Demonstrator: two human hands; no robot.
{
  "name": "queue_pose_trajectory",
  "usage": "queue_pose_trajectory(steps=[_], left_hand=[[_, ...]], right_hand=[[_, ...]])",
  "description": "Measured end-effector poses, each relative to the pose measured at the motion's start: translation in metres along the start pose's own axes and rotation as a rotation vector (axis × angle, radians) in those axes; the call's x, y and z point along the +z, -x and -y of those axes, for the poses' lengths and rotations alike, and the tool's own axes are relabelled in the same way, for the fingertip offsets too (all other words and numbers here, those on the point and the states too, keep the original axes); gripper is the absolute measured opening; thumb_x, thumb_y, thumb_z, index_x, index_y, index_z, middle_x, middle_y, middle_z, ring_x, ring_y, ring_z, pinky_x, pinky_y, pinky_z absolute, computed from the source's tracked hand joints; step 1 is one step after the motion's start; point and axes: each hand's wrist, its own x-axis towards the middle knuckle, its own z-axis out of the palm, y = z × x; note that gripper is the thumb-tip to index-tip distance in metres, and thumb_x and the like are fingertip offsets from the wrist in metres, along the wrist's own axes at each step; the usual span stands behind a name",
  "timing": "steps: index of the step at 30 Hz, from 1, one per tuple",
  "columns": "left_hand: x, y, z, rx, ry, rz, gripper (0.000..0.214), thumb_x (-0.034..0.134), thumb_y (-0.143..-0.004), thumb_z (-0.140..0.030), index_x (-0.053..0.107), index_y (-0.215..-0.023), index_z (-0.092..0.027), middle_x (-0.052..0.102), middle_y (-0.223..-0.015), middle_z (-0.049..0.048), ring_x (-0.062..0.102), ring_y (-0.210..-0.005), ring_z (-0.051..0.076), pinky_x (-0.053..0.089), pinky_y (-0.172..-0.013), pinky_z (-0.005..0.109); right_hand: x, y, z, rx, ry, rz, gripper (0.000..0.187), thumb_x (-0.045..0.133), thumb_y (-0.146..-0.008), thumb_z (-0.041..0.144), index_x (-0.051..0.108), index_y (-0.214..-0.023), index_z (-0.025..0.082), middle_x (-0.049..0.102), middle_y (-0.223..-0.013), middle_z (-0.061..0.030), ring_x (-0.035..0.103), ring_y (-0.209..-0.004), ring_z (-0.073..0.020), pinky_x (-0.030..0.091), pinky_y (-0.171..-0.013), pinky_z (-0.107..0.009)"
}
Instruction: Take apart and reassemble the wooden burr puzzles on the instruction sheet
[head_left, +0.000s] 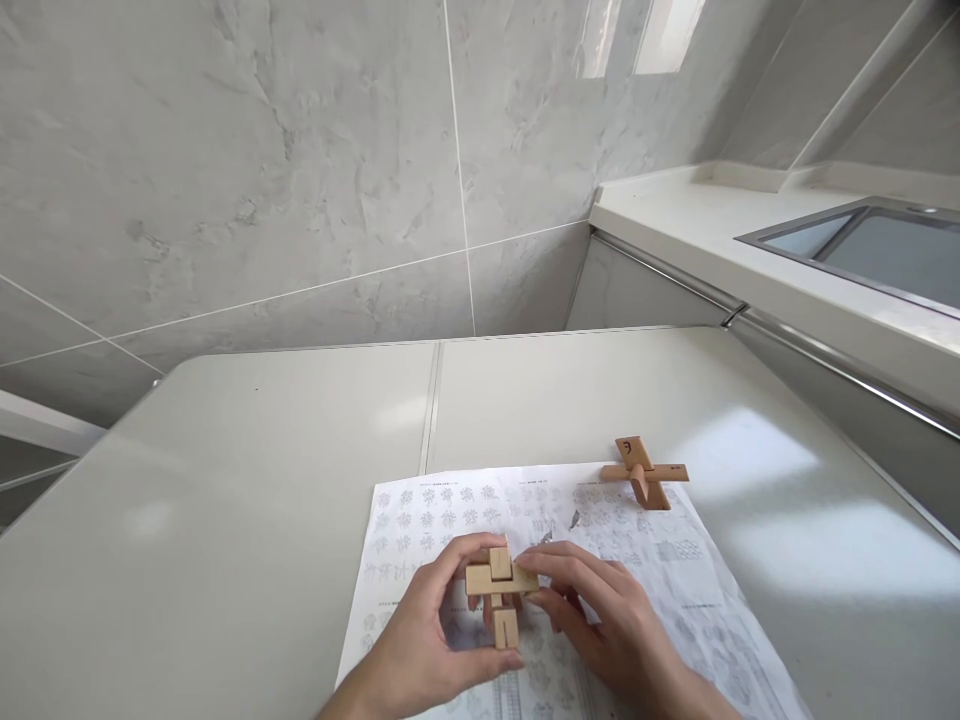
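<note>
A pale wooden interlocking puzzle [498, 590], built from several notched bars, is held just above a printed instruction sheet [675, 570]. My left hand [427, 640] curls round its left side, thumb under the lower bar and fingers over the top. My right hand [607, 620] pinches the right end of the crosswise bar with its fingertips. A second, darker wooden cross-shaped puzzle [643, 473] lies on the far right corner of the sheet, untouched.
The sheet lies on a light grey table [262, 480] with a seam down its middle. A tiled wall stands behind. At the right a white counter [720, 230] holds a steel sink [877, 245], with a gap between table and counter.
</note>
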Motion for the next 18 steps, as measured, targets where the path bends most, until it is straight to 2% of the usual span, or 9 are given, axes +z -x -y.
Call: queue_pose_trajectory(steps=[3,8,13,16,18], left_hand=[[0.0002,-0.0001,-0.0003,-0.012,0.003,0.004,0.077,0.099,-0.078,-0.037,0.06,-0.144,-0.035,0.066,-0.143,0.0089,0.065,-0.13,0.035,0.051,-0.114,0.051],[0.0001,-0.0008,-0.0013,-0.028,0.004,0.014,0.076,0.099,-0.079,-0.037,0.059,-0.144,-0.037,0.066,-0.144,0.0072,0.066,-0.129,0.034,0.052,-0.114,0.05],[0.0001,-0.0012,0.0004,-0.034,0.03,0.029,0.077,0.098,-0.079,-0.036,0.058,-0.145,-0.038,0.066,-0.143,0.0067,0.067,-0.128,0.033,0.054,-0.112,0.049],[0.0006,-0.001,0.0008,-0.031,0.05,0.046,0.077,0.098,-0.08,-0.034,0.058,-0.145,-0.038,0.068,-0.14,0.0062,0.07,-0.123,0.032,0.057,-0.108,0.048],[0.0012,-0.001,0.0005,-0.017,0.042,0.043,0.076,0.098,-0.08,-0.033,0.058,-0.144,-0.038,0.069,-0.139,0.0058,0.07,-0.124,0.031,0.057,-0.109,0.047]], right_hand=[[0.0004,0.0004,-0.0006,-0.016,0.019,-0.001,0.02,0.047,-0.118,0.025,0.063,-0.13,0.029,0.083,-0.111,-0.0055,0.075,-0.063,-0.0143,0.056,-0.054,-0.027],[-0.0001,0.0005,0.0,-0.042,0.048,0.005,0.021,0.043,-0.12,0.028,0.061,-0.132,0.027,0.082,-0.113,-0.0077,0.083,-0.083,-0.0192,0.06,-0.061,-0.027],[-0.0008,0.0005,0.0014,-0.049,0.054,0.011,0.022,0.041,-0.12,0.027,0.06,-0.133,0.027,0.082,-0.116,-0.0087,0.085,-0.091,-0.021,0.061,-0.062,-0.027],[-0.0006,0.0001,0.0008,-0.055,0.057,0.013,0.022,0.042,-0.12,0.024,0.059,-0.133,0.027,0.081,-0.118,-0.0096,0.084,-0.093,-0.0213,0.061,-0.063,-0.027],[-0.0003,0.0004,-0.0005,-0.047,0.056,0.013,0.021,0.044,-0.119,0.025,0.059,-0.133,0.028,0.081,-0.117,-0.0087,0.084,-0.087,-0.0201,0.061,-0.064,-0.028]])
